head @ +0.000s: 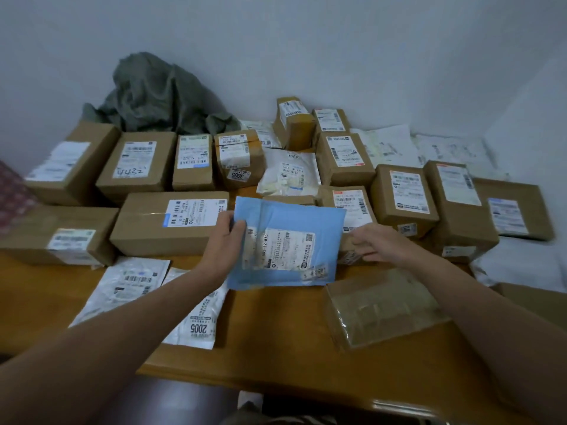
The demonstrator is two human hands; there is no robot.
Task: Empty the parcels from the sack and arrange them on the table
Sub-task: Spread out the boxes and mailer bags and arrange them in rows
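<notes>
Blue plastic mailer (291, 222) sits at frame centre in the head view, held over the wooden table (276, 326). My left hand (222, 245) pinches its left edge, thumb on top, other fingers hidden beneath. My right hand (379, 243) lies just beside the right edge, fingers straight and loosely spread, holding nothing; contact cannot be confirmed. Long axis runs roughly left to right, slightly tilted. Bare table surface lies at lower centre frame, directly below the mailer. Grey-green sack (153, 96) lies crumpled at upper left.
</notes>
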